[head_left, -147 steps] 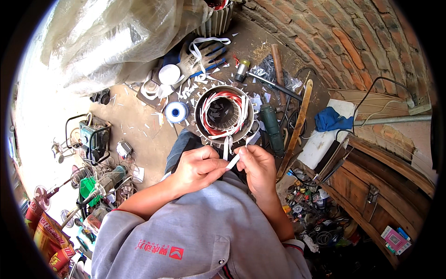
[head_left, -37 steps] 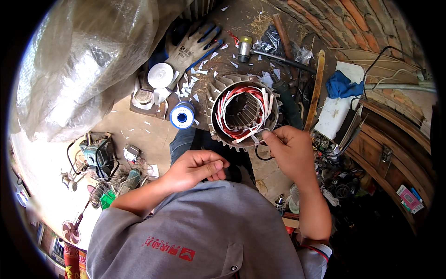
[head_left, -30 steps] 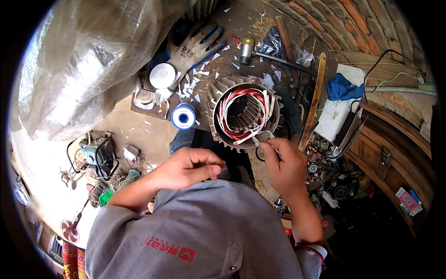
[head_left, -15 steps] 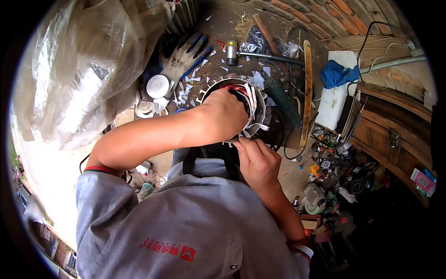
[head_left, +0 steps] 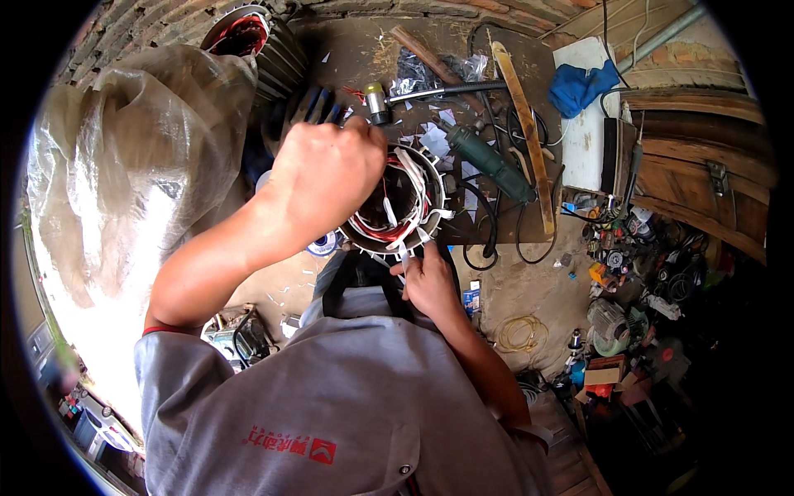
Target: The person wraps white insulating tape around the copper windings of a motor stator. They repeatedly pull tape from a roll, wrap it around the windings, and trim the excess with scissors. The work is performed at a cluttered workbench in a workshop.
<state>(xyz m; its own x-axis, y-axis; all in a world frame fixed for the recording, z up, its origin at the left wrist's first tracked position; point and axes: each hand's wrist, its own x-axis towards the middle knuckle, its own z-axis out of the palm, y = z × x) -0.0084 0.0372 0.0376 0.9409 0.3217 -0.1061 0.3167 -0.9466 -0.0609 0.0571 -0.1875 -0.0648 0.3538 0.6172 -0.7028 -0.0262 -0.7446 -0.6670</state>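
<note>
The round grey finned metal motor stator with red and white windings [head_left: 405, 202] sits on the ground just ahead of the person's knees, open end up, so both hands can reach its bore. The left hand [head_left: 327, 174] is curled into a loose fist over the stator's far left rim, apparently steadying it; whether it grips anything I cannot tell. The right hand [head_left: 426, 281] is at the near rim, fingers pressed together and pinching a thin white insulating strip [head_left: 404, 256] that points into a slot. A green power tool [head_left: 488, 161] lies near, to the right
</note>
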